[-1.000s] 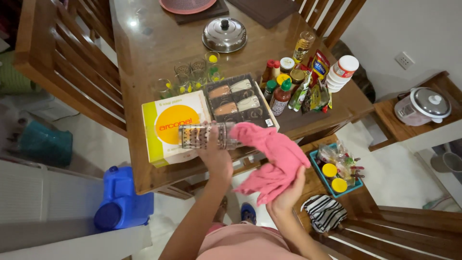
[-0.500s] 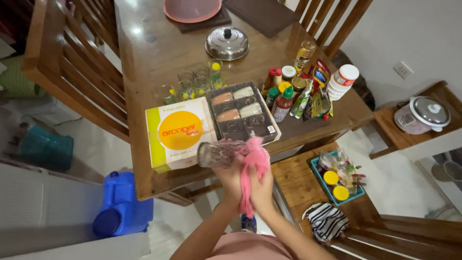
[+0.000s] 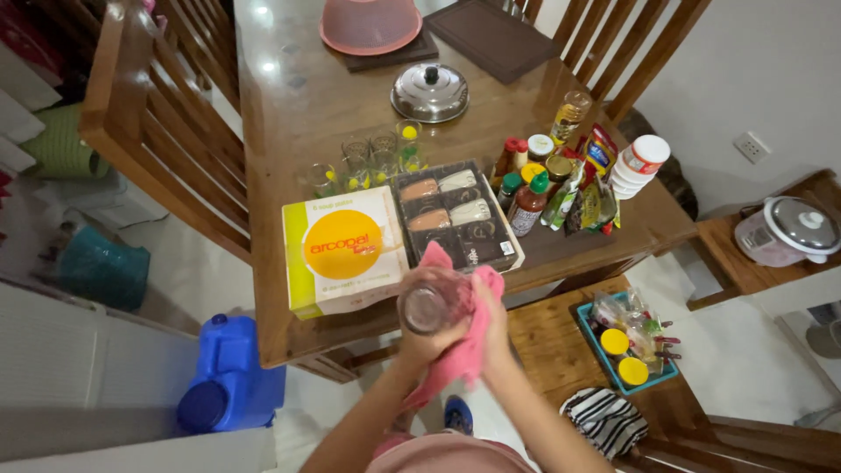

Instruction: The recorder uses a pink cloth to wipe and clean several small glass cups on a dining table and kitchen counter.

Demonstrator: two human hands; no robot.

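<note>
Head view, current state: the left hand [image 3: 429, 337] grips a patterned drinking glass [image 3: 429, 305], fingers closed around its lower body, mouth turned toward the camera; the right hand [image 3: 492, 308] presses a pink cloth [image 3: 464, 350] against the glass's far side, fingers closed on the fabric. Change noted: a second ago the glass lay sideways with the cloth held loose and apart from it; the cloth is now wrapped around the glass, so wiping appears to be in progress. Glass position: in front of the counter [image 3: 307, 88] edge, below a yellow-and-white box [image 3: 342, 250] and a dark tray of glasses [image 3: 455, 219]; small tumblers [image 3: 368, 162], a steel domed lid [image 3: 430, 92] and sauce bottles [image 3: 534, 188] stand farther back; wooden chairs flank the counter; a blue container [image 3: 223, 377] sits on the pale floor.
</note>
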